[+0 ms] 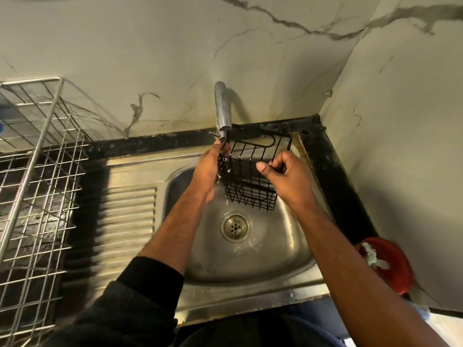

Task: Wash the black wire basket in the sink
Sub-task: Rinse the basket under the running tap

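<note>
The person is holding the black wire basket (250, 176) in mid-air at the centre of the frame, above the bowl of the sink (250, 266) and directly under the spout of the tap (223, 108), so that any water falling from the spout is landing on the wires and draining straight into the bowl. The basket is being kept tilted, its open side turned toward the camera, which is likely letting water run off rather than pool.

The right hand (283, 179) is gripping the basket's right edge, fingers curled round the wires and the thumb lying across the front, and appears to be carrying its weight. The left hand (209, 169) is reaching up along the basket's left side with its fingertips at the tap's outlet; whether it is pinching the wire, rubbing it or working the small lever there cannot be told. White flecks, possibly suds, are clinging to the basket's left edge.

In the left of the frame a metal dish rack (37, 184) is standing on the counter, and a red bowl (390, 264) is sitting at the lower right.
</note>
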The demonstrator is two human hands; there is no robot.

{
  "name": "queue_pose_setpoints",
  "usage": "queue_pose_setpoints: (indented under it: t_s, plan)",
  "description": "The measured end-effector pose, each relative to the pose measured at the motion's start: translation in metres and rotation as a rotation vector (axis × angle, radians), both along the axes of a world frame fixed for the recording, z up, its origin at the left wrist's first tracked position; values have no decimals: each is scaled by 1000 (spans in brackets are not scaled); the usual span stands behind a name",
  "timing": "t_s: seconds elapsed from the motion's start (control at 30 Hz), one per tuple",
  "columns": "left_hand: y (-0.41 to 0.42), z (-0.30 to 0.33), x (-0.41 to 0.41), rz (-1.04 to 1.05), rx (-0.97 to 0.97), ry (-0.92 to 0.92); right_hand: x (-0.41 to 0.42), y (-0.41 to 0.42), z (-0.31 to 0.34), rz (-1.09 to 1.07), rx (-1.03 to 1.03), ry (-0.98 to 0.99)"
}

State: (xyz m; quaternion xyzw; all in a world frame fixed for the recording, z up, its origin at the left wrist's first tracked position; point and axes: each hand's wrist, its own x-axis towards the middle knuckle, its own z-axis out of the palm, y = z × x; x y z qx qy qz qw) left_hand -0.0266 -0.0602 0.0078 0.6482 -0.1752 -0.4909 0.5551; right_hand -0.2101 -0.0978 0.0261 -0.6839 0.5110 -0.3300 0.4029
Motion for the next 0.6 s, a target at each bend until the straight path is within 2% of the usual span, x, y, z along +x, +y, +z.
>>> queue_pose_setpoints:
  t_s: [0.13,0.27,0.6]
  plan:
    - [2,-3,10,-12,18,-41,2,-5,-1,13,-37,-22]
    - [-3,-6,9,9,-22,69,-2,-9,1,20,-47,4]
    - [-28,-19,18,27,-48,163,-6,-21,-6,27,-68,59]
